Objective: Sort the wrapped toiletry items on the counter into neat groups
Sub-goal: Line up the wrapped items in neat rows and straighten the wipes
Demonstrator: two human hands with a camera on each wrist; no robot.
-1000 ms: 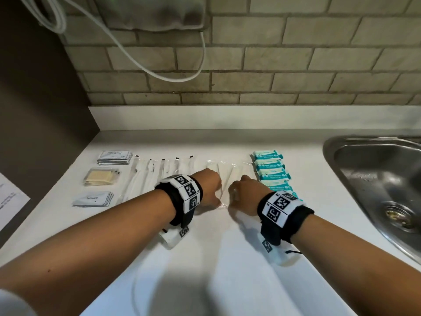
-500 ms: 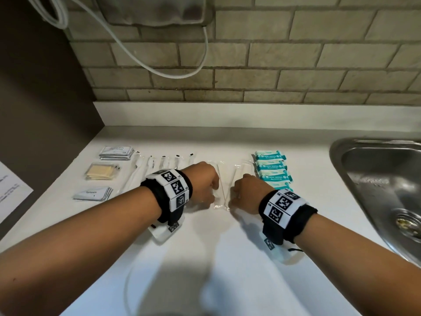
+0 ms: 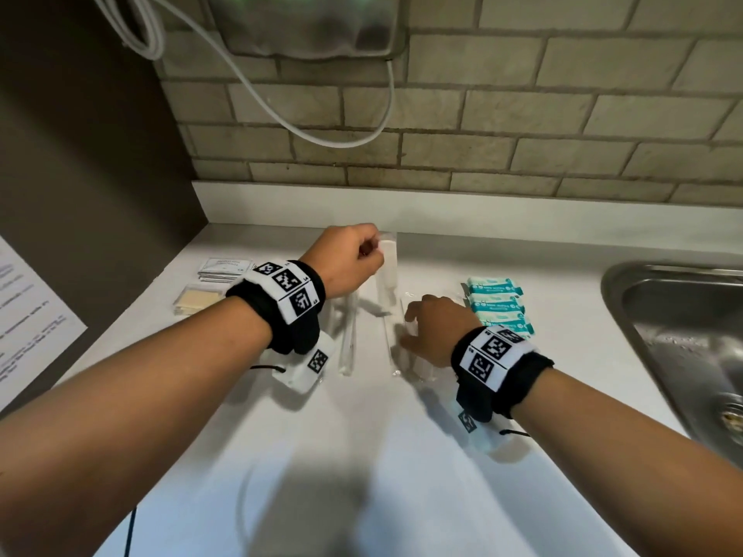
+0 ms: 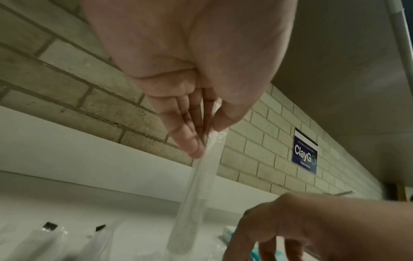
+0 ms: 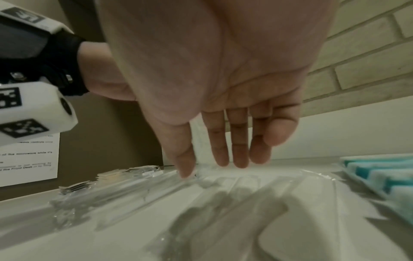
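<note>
Left hand (image 3: 345,257) now raised, wrapped comb (image 3: 389,267) newly pinched in grip.

— The counter (image 3: 362,456), what is it like?
— Smooth, white, with a soft shine. The sink (image 3: 659,311) at its right end is brushed metal, a little glossy.
— And the packets?
— The wrapped comb (image 4: 208,159) is ribbed white plastic inside clear glossy film. Right of it, the teal packets (image 3: 498,305) are shiny wrap. Behind the counter, the brick wall (image 3: 522,126) looks rough and matt.
</note>
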